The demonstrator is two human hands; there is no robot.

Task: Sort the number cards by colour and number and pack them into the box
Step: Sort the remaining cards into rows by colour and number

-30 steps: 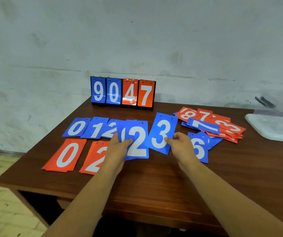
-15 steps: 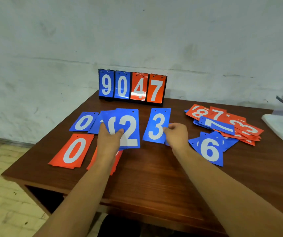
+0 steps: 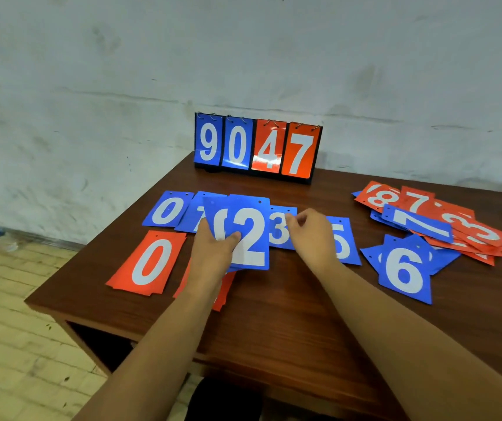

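Number cards, glossy rectangles with punched holes, white digits on blue and red, lie spread over the wooden desk. Left hand pinches fanned blue 2 cards toward the left edge; right hand pinches the blue 3 alongside.

The flat wooden table is dark red-brown with a streaked grain. The standing black-framed flip scoreboard shows two blue panels and two orange-red ones, all with white digits. The thin blue card with a white 2, the blue card with a white 3 and the blue card with a white 6 have the same blue. The orange-red card with a white 0 is bright. The plaster wall is grey-white with darker stains.
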